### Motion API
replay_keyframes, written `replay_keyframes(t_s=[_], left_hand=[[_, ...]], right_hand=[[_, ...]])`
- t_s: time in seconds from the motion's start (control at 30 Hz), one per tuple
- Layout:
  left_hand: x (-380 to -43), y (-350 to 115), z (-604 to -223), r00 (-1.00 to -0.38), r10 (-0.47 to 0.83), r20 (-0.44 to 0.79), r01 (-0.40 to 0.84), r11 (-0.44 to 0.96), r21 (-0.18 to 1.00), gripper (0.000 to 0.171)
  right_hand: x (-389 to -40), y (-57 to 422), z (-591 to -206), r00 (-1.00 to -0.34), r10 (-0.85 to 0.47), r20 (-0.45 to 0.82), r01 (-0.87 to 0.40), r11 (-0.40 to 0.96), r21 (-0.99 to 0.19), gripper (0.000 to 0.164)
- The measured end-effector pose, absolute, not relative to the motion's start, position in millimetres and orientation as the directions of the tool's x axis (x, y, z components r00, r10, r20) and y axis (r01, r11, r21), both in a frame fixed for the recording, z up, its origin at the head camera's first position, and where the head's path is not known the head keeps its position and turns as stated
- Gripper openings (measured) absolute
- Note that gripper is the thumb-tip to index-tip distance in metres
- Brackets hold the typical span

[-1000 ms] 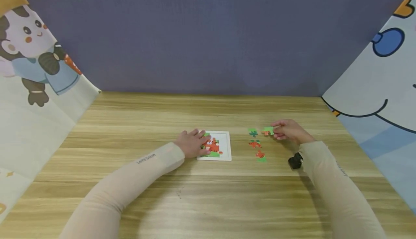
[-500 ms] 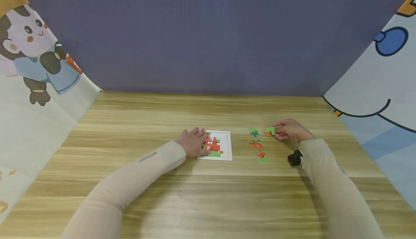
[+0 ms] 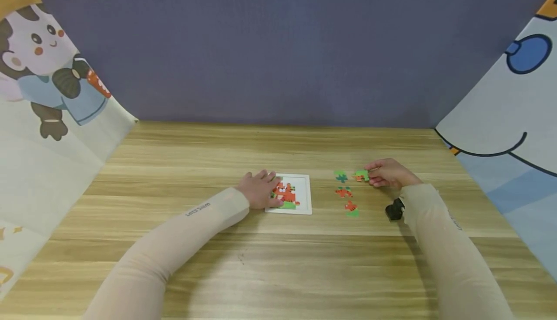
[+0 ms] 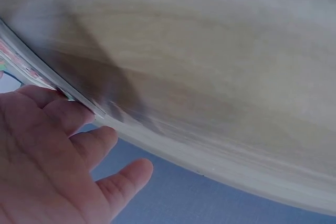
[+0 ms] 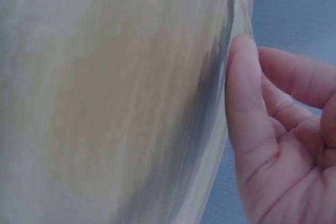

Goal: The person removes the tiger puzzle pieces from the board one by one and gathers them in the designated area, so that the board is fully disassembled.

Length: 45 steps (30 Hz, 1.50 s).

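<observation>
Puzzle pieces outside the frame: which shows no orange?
The green-and-teal piece, left of the piece the right hand pinches; the other three show orange.

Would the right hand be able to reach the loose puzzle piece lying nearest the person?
Probably yes: only bare table seems to separate the right hand from that loose piece, though it pinches a green-topped piece.

An orange, dark-striped tiger (image 3: pixel 286 195) brightens a white puzzle tray (image 3: pixel 304 188); orange-and-green pieces (image 3: pixel 350 208), right, dot the brown-streaked tan tabletop (image 3: pixel 287 271).

Head view: even, diffuse light; soft shadows, pale sheen on wood-grain tabletop (image 3: pixel 313 267). Wrist views: dimmer, hazy, soft-focused; tabletop edge bowed by distortion.
</observation>
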<state>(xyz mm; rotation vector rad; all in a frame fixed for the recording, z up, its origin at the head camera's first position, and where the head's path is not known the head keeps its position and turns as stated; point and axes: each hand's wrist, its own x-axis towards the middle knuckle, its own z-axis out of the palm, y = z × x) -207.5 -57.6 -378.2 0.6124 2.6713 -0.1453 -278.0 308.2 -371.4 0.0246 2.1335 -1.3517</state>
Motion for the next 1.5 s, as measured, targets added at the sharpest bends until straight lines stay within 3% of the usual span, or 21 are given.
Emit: replay_keyframes(t_s=[0.5,0.87,1.07,1.5], left_hand=[[-206,-56,-378,-0.822,0.413,-0.393,0.444,0.896,0.013,0.08],[-206,-60,-379,-0.819,0.426,-0.385,0.447,0.894,0.038,0.079],[-204,-60,-376,-0.821,0.41,-0.398,0.437,0.899,0.025,0.079],[-203,-59,-373,-0.818,0.404,-0.41,0.442,0.897,0.002,0.078]], right_hand=[[-276,312,-372,-0.829,-0.264,-0.493,0.296,0.54,-0.788,0.049],[-272,304,-367,-0.873,-0.207,-0.441,0.238,0.609,-0.756,0.039],[-270,294,-365,-0.885,-0.244,-0.396,0.15,0.655,-0.741,0.049],[-270,273,-360,-0.873,-0.309,-0.376,0.085,0.664,-0.743,0.047]])
